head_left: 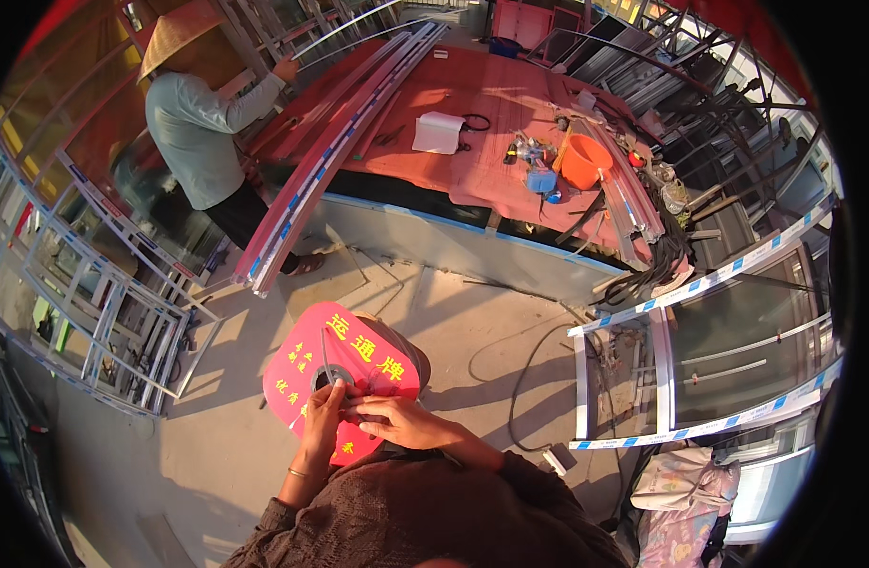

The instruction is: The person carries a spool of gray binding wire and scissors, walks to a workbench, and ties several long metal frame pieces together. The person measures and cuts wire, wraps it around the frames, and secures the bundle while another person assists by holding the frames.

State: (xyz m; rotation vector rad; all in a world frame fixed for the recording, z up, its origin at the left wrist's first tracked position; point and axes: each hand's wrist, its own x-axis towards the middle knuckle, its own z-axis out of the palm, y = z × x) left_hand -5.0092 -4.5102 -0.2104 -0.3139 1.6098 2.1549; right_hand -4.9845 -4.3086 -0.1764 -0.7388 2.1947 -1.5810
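Observation:
In front of my lap is a red, round-cornered panel (292, 364) with yellow lettering and a dark round opening (326, 376) at its middle; it looks like the side of a reel. Over that opening, my left hand (322, 417) pinches a thin dark grey strip (325, 352) between thumb and fingers. My right hand (401, 419) meets it from the right, fingers bent and closed near the left fingertips. What lies between the right fingers is too small to make out. Both hands are above the panel's lower half.
Ahead stands a large red-covered table (406, 104) with long profiles (335, 156) jutting over its left edge, an open notebook (438, 133) and an orange bucket (586, 162). A person (196, 133) in a straw hat works at left. A framed glass panel (737, 350) stands right; cables (513, 402) cross the floor.

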